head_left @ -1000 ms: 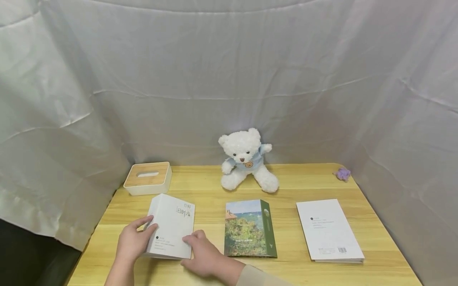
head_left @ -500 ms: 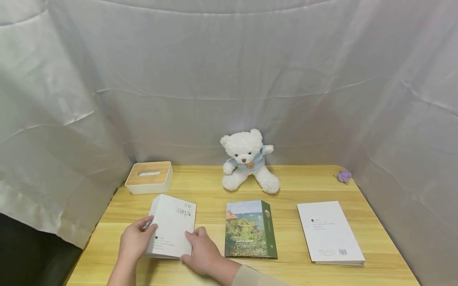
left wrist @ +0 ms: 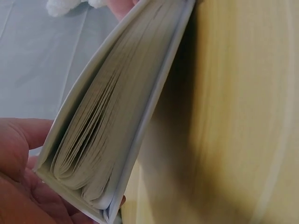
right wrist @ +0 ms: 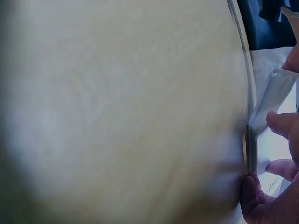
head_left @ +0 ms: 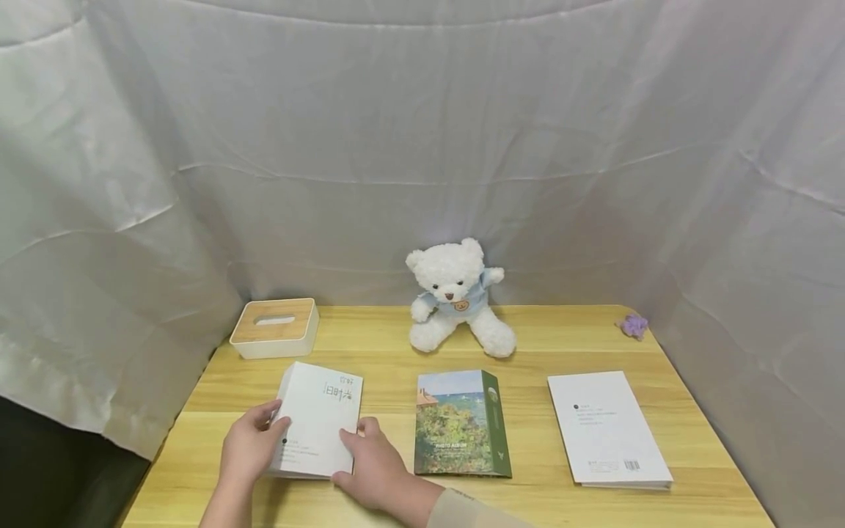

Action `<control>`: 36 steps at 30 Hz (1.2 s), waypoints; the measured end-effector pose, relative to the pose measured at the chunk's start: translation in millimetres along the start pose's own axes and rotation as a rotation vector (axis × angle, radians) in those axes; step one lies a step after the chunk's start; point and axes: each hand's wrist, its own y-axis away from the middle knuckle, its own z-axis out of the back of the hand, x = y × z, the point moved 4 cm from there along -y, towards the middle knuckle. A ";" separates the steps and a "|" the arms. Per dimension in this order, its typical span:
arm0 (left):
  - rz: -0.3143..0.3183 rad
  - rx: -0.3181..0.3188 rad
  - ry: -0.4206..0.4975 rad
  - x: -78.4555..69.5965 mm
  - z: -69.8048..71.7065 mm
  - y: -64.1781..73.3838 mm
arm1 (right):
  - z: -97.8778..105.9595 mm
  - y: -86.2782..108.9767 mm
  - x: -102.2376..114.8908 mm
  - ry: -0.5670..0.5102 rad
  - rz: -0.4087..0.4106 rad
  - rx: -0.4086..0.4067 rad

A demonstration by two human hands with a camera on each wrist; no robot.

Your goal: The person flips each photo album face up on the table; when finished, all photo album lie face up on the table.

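A white photo album [head_left: 313,433] with dark lettering is held at the left of the table. On its spine side my left hand [head_left: 247,447] grips it, thumb over the cover. My right hand [head_left: 375,466] holds the opposite edge, with thumb and a finger on the front. In the left wrist view the page edges [left wrist: 107,121] fan slightly between the covers, and the album slants above the wood, throwing a shadow. The right wrist view catches the fingers [right wrist: 282,123] against the album's side. Beside it lies a green-spined album [head_left: 455,425] with a painted garden cover.
Another white album [head_left: 610,433] lies at the right, back cover up. Behind are a white teddy bear [head_left: 455,301] in a blue top, a wood-lidded tissue box [head_left: 276,330] and a small purple item [head_left: 634,326]. Grey curtains [head_left: 422,147] enclose the table [head_left: 528,323].
The white album's far edge has shifted slightly toward me while both hands keep hold of it. The other things stay in place.
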 end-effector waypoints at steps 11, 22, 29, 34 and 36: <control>0.034 -0.035 0.011 10.7 -9.8 -3.4 | -1.5 -2.5 0.6 0.050 -0.017 0.023; 0.048 -0.033 -0.011 19.6 -19.2 -5.7 | -4.2 -3.4 1.8 0.070 0.002 0.012; 0.063 -0.046 0.005 21.5 -23.1 -4.4 | -6.3 -4.1 3.1 0.092 -0.006 0.013; 0.067 -0.055 0.010 22.6 -23.8 -5.9 | -5.8 -4.9 3.2 0.087 -0.010 0.020; 0.069 -0.048 0.015 22.7 -23.7 -6.7 | -4.3 -5.1 2.8 0.080 -0.014 0.020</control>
